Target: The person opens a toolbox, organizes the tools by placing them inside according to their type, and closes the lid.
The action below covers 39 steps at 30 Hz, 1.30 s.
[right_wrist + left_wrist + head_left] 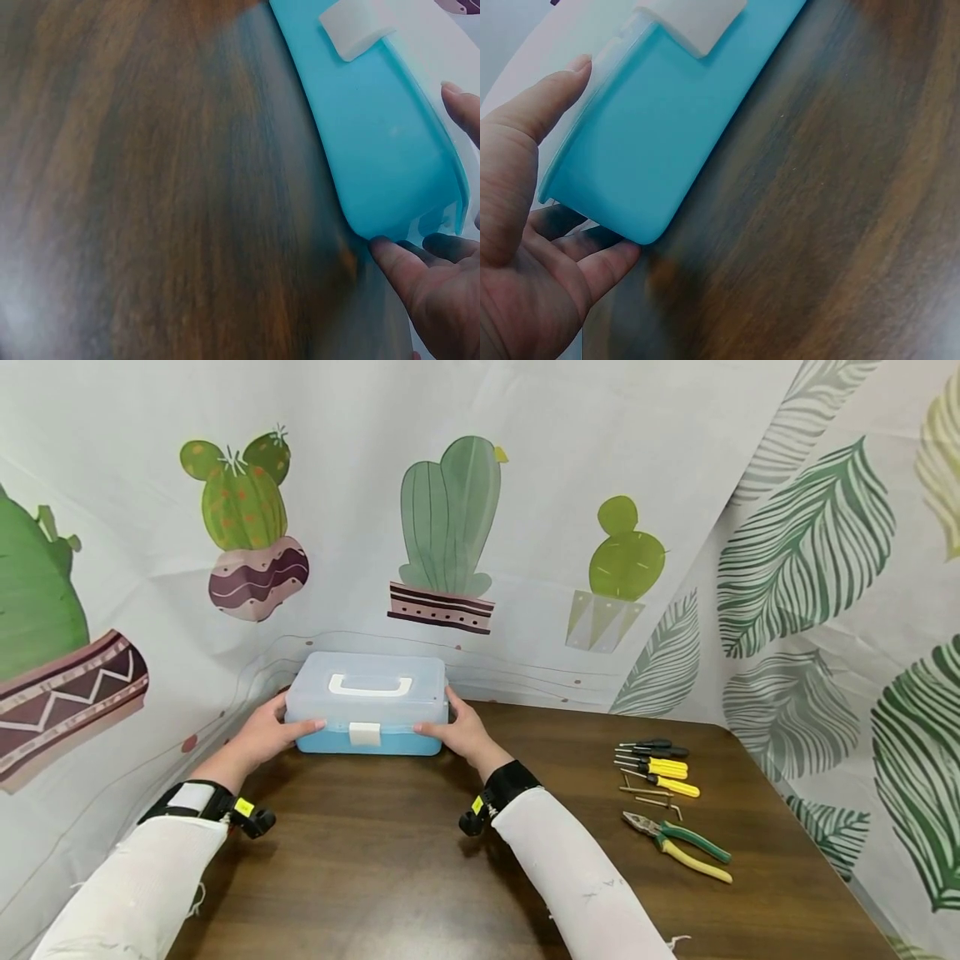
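A plastic toolbox (405, 742) with a light blue base, a cloudy clear lid, a white handle (371, 686) and a white front latch (365, 733) stands at the back of the table. The lid is down. My left hand (262, 733) grips its left end, thumb on the front and fingers at the side. At the opposite end my right hand (468, 732) holds it the same way. In both wrist views, fingers touch the blue base (645, 142) near its bottom corner; some fingertips are hidden behind the box.
On the table's right lie several screwdrivers (667, 767) with black or yellow handles, thin hex keys (660, 802), and pliers (675, 843) with green and yellow grips. A printed curtain (525, 460) hangs directly behind the brown table (375, 860).
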Each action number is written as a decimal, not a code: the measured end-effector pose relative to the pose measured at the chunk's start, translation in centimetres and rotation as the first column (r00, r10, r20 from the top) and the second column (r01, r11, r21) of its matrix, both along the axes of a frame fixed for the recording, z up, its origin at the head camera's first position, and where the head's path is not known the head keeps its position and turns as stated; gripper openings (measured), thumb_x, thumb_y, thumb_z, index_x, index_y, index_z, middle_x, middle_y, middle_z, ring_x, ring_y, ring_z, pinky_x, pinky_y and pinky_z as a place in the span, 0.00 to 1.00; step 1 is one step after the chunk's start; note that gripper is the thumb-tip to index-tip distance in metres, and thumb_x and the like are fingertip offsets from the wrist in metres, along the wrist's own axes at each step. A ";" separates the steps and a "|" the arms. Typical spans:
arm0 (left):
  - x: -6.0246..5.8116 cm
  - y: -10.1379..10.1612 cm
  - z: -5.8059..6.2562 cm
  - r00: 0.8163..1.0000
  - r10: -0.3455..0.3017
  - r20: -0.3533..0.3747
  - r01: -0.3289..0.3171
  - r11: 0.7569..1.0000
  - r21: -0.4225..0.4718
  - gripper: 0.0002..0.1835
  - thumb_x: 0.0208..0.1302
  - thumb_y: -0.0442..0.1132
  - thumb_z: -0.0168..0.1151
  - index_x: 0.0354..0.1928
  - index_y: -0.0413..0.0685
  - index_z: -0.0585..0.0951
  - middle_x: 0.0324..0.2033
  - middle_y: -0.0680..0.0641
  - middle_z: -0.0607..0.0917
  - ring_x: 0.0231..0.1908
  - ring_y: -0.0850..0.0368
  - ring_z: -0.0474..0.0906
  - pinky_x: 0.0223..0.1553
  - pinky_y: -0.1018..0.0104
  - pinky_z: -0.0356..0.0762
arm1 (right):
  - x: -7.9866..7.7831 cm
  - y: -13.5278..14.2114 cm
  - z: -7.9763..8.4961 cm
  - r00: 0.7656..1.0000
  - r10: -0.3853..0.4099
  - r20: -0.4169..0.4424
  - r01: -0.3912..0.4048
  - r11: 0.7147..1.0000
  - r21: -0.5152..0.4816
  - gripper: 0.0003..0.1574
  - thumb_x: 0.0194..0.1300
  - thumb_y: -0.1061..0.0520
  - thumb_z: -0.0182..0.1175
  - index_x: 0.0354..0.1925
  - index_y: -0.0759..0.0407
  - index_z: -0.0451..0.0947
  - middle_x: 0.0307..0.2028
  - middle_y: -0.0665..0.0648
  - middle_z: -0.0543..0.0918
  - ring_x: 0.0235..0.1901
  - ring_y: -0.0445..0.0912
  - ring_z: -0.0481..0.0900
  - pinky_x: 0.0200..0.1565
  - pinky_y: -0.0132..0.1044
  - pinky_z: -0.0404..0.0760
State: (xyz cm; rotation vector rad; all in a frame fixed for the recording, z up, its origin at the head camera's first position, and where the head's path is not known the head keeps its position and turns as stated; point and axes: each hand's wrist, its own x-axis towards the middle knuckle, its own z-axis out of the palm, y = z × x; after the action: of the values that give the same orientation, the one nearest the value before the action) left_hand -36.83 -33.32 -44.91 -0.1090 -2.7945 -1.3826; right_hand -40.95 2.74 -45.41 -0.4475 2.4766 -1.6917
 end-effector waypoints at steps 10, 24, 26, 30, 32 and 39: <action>0.5 1.6 0.1 1.000 0.010 -0.024 -0.011 1.000 -0.021 0.55 0.64 0.67 0.66 0.82 0.50 0.53 0.76 0.31 0.64 0.67 0.36 0.69 0.60 0.39 0.79 | 0.2 1.7 -0.2 1.000 0.008 -0.006 -0.008 1.000 0.002 0.68 0.57 0.39 0.76 0.83 0.41 0.47 0.81 0.53 0.58 0.80 0.50 0.56 0.79 0.53 0.59; 1.4 4.7 -0.7 0.994 -0.018 -0.111 0.016 1.000 -0.014 0.50 0.64 0.64 0.68 0.81 0.51 0.59 0.72 0.35 0.72 0.66 0.39 0.71 0.65 0.37 0.71 | 2.6 5.3 0.1 1.000 0.012 -0.017 -0.012 1.000 -0.022 0.65 0.59 0.43 0.75 0.83 0.38 0.48 0.80 0.54 0.61 0.78 0.54 0.62 0.76 0.57 0.64; 1.7 5.3 -0.7 0.994 -0.023 -0.110 0.021 1.000 -0.014 0.50 0.64 0.64 0.68 0.81 0.51 0.59 0.71 0.35 0.73 0.65 0.40 0.72 0.65 0.38 0.71 | 2.9 5.9 0.2 1.000 0.021 -0.016 -0.021 0.999 -0.036 0.64 0.59 0.44 0.76 0.82 0.37 0.48 0.79 0.54 0.62 0.77 0.54 0.63 0.75 0.57 0.65; 2.2 6.2 -0.4 0.995 -0.034 -0.098 0.033 0.999 -0.011 0.52 0.63 0.66 0.68 0.81 0.52 0.58 0.72 0.36 0.72 0.66 0.39 0.72 0.66 0.36 0.71 | 3.7 7.0 0.3 0.999 0.021 -0.024 -0.022 0.999 -0.049 0.64 0.59 0.46 0.76 0.82 0.36 0.49 0.80 0.53 0.61 0.78 0.53 0.61 0.76 0.58 0.63; 2.3 6.6 -0.4 0.995 -0.040 -0.090 0.039 0.999 -0.010 0.53 0.62 0.67 0.67 0.81 0.53 0.57 0.73 0.36 0.71 0.66 0.38 0.72 0.67 0.35 0.71 | 4.1 7.6 0.3 1.000 0.012 -0.027 -0.013 0.999 -0.051 0.64 0.59 0.46 0.76 0.82 0.36 0.49 0.80 0.52 0.61 0.78 0.53 0.60 0.76 0.59 0.62; 2.9 8.5 -1.1 0.995 -0.056 -0.085 0.059 0.998 0.022 0.53 0.61 0.68 0.68 0.82 0.57 0.57 0.72 0.38 0.72 0.66 0.40 0.72 0.67 0.38 0.72 | 5.4 9.4 -0.4 1.000 -0.008 -0.006 0.008 0.998 -0.064 0.62 0.60 0.46 0.76 0.81 0.33 0.50 0.79 0.51 0.62 0.77 0.53 0.61 0.75 0.60 0.63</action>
State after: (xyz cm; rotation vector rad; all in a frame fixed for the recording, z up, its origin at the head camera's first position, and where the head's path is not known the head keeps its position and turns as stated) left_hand -33.95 -24.84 -46.05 -0.2434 -2.7253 -1.3893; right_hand -35.59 12.16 -45.80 -0.4503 2.4378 -1.7794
